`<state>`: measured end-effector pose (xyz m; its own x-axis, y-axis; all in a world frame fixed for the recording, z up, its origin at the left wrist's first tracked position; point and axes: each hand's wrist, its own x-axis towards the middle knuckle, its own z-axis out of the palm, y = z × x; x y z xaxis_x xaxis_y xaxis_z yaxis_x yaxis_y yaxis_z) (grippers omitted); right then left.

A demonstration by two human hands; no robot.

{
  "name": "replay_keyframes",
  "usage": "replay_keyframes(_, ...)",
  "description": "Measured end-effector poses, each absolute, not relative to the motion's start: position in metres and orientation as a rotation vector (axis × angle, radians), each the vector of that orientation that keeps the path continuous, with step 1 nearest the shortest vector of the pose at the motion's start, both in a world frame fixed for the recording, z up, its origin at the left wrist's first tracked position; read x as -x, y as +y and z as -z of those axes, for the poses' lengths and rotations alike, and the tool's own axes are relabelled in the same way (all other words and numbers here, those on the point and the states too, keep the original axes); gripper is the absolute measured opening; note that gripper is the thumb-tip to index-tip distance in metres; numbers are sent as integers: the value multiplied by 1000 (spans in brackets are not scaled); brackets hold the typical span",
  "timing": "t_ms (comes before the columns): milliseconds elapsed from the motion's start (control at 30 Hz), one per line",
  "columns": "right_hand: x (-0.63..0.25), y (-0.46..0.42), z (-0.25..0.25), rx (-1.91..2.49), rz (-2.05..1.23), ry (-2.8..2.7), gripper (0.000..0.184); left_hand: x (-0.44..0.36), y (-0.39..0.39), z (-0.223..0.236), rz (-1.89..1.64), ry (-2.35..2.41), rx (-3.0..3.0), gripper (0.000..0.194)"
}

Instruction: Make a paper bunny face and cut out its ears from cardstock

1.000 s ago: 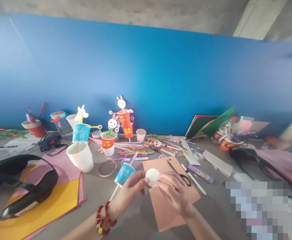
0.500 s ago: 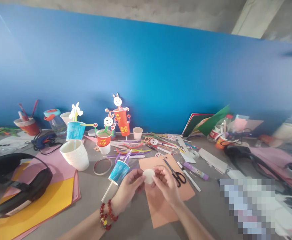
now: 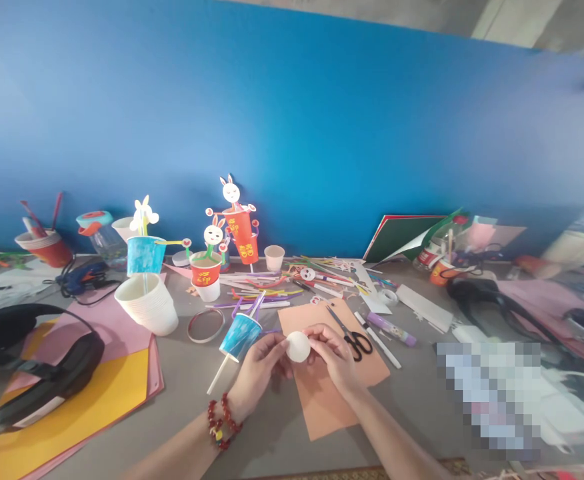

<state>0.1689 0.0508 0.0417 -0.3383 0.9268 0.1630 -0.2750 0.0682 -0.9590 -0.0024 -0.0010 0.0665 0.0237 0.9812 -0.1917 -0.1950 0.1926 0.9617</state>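
Note:
A small white paper disc point(image 3: 299, 347) is pinched at its two sides by my left hand point(image 3: 262, 367) and my right hand point(image 3: 336, 357), just above a sheet of orange paper point(image 3: 325, 407). Both hands are closed, thumbs on the disc's near face. Black-handled scissors point(image 3: 356, 341) lie on the orange sheet, right of my right hand. Beside my left hand a blue-painted paper cup point(image 3: 241, 335) lies tilted, with a white stick out of its base and purple strips at its top. A roll of tape point(image 3: 206, 325) rests to its left.
Stacked white cups point(image 3: 147, 303) stand left, near a black headset point(image 3: 47, 373). Rabbit-faced red cups point(image 3: 205, 272) stand at the back before a blue partition point(image 3: 292, 133). Colored strips point(image 3: 262, 293) litter the middle. A white marker point(image 3: 378, 340) and purple glue stick point(image 3: 391, 329) lie right.
My hands still hold the white disc between them, with its face turned slightly more toward me. The view has shifted a little; the things on the table appear to stay put.

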Motion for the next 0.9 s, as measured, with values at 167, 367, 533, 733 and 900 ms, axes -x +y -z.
replay_keyframes(167, -173, 49, -47, 705, -1500, -1341, 21, 3, -2, -67, -1164, 1125, -907, 40)
replay_keyframes(367, -175, 44, -55, 637, -1502, -1475, 17, 4, -3, -66, -1122, 1025, -827, 40)
replay_keyframes(533, -171, 47, -51, 719, -1430, -1457, 27, 2, -4, -66, -994, 906, -745, 38)
replay_keyframes(733, -170, 56, -42, 874, -1500, -1330, 35, -4, -8, -64, -987, 922, -756, 46)
replay_keyframes(900, -169, 56, -37, 864, -1524, -1334, 35, 0, -6, -57, -1087, 1018, -840, 39)
